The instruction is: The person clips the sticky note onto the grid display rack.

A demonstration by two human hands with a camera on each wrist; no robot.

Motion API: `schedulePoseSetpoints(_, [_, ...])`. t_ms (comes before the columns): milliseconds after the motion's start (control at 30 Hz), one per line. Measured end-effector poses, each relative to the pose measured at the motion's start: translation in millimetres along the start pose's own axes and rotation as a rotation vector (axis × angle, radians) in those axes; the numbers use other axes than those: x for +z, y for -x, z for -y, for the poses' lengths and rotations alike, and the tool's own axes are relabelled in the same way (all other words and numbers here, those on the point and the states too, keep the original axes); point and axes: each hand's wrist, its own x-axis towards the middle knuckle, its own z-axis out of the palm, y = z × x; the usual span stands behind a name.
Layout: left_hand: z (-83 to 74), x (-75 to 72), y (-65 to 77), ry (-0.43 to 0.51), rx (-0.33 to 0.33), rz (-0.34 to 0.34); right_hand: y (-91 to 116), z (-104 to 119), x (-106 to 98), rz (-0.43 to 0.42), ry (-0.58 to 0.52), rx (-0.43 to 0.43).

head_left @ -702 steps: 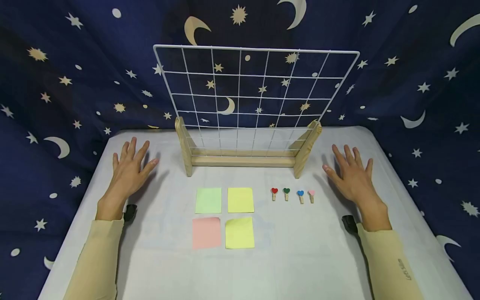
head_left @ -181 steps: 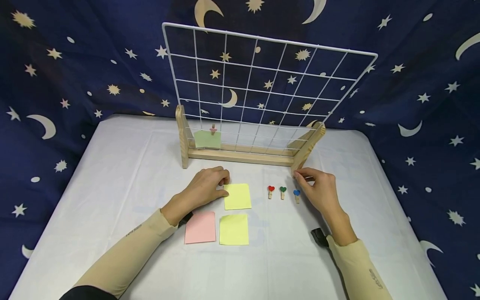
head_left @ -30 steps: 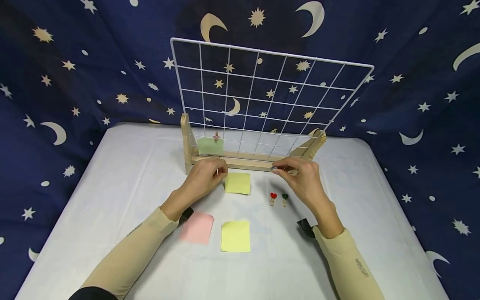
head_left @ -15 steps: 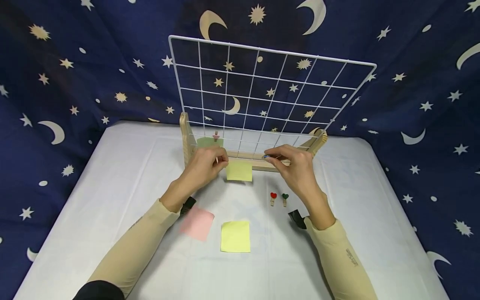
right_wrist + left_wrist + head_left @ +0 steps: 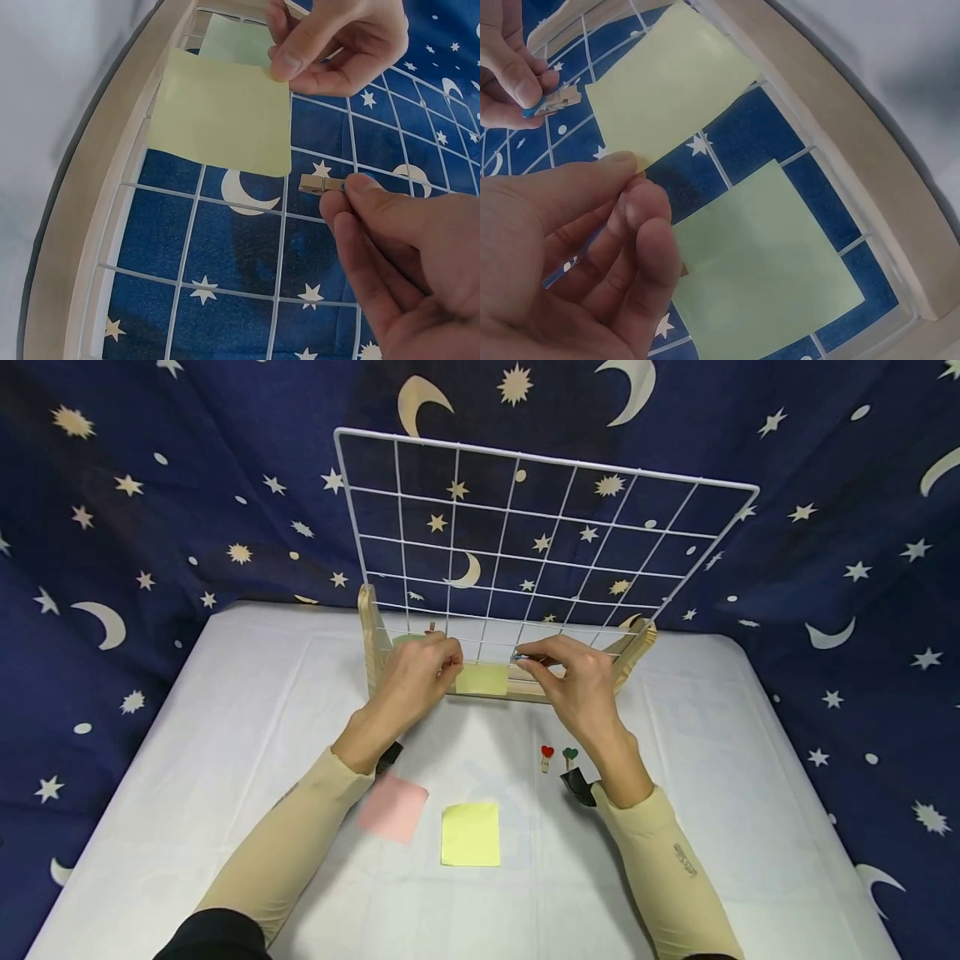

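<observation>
My left hand (image 5: 420, 681) pinches one corner of a yellow sticky note (image 5: 221, 116) between thumb and forefinger, holding it in front of the white wire grid (image 5: 525, 537) near its lower bar. In the right wrist view, my right hand (image 5: 409, 255) pinches a small wooden clothespin (image 5: 319, 184) with a blue heart by its heart end. The clothespin's tip points toward the note, apart from it. A green sticky note (image 5: 769, 262) is on the grid just left of the yellow one, with a clothespin (image 5: 431, 628) at its top, partly hidden behind my left hand in the head view.
On the white tablecloth lie a pink sticky note (image 5: 393, 808) and another yellow sticky note (image 5: 470, 834). A red-heart clothespin (image 5: 547, 758) and a green-heart clothespin (image 5: 570, 755) lie near my right wrist. Wooden feet (image 5: 370, 639) support the grid before a star-patterned curtain (image 5: 187, 510).
Since the first frame the green note has gone onto the grid with the pink-heart clothespin. Over the last second, both hands have lifted the yellow note and blue-heart clothespin from the table area to the grid.
</observation>
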Motion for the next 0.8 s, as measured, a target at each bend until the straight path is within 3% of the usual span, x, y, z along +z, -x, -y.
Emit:
schedulePoseSetpoints(433, [0.7, 3.7, -6.7, -0.116, 0.016, -0.041, -8.3, 0.0, 11.1, -0.024, 0.009, -0.05])
schedulePoseSetpoints(800, [0.3, 5.5, -12.1, -0.138, -0.007, -0.052, -11.0, -4.4, 19.0, -0.056, 0.028, -0.066])
